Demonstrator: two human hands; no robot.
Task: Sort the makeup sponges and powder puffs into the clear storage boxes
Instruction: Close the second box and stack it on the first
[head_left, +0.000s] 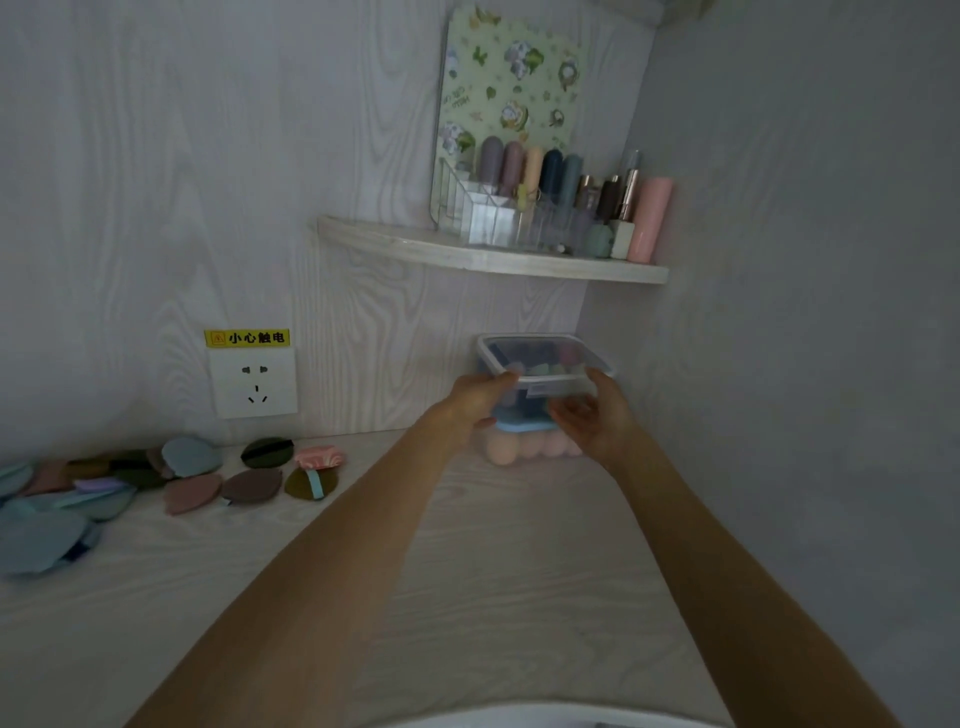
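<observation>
Two bare forearms reach across the pale wood-grain counter (363, 597) toward the far corner, where a person's left hand (475, 397) and right hand (592, 421) are set apart on opposite ends of a clear storage box (543, 364). Fingers of each hand curl round the box's rim and sides, a two-sided grip that appears meant to keep it level while it sits on, or is held just above, a second box with a blue lid (519, 425); whether the two touch cannot be told. Mixed-colour makeup sponges (540, 369) show dimly through the upper box, and pale peach sponges (530, 449) fill the lower one, suggesting the boxes are being stacked against the wall to save counter space. Well apart to the left, loose powder puffs (249, 486) in blue, brown, pink and dark green lie scattered along the counter's back edge, apparently not yet sorted. Behind them, a wall socket (254, 382) carries a yellow warning label (247, 338). Higher up, a corner shelf (493, 257) holds a clear organiser (483, 218) of cosmetic tubes in front of a floral board (511, 83).
</observation>
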